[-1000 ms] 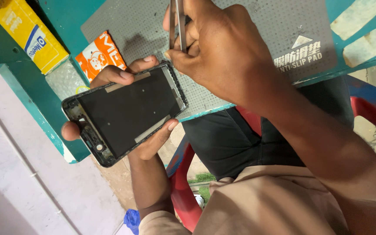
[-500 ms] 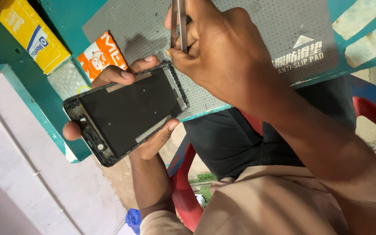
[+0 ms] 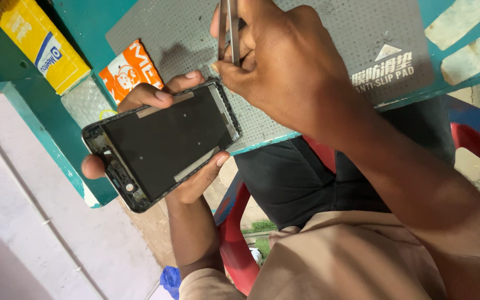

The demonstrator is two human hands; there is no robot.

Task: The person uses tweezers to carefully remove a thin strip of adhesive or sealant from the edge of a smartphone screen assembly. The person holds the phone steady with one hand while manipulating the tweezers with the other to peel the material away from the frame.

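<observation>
From the head camera, the left hand wraps its grip around an opened phone frame, held just off the edge of the grey mat on the teal table. The right hand pinches metal tweezers shut at the frame's upper corner, above the mat. An orange packet lies on the mat's edge.

The phone frame lies in the left hand, fingers curling over both its long edges. The right hand sits just beside it, over the mat on the table, pinching tweezers near the frame's corner. A small packet lies on the mat behind the left hand, with a box farther off on the table. A chair stands below both arms.
</observation>
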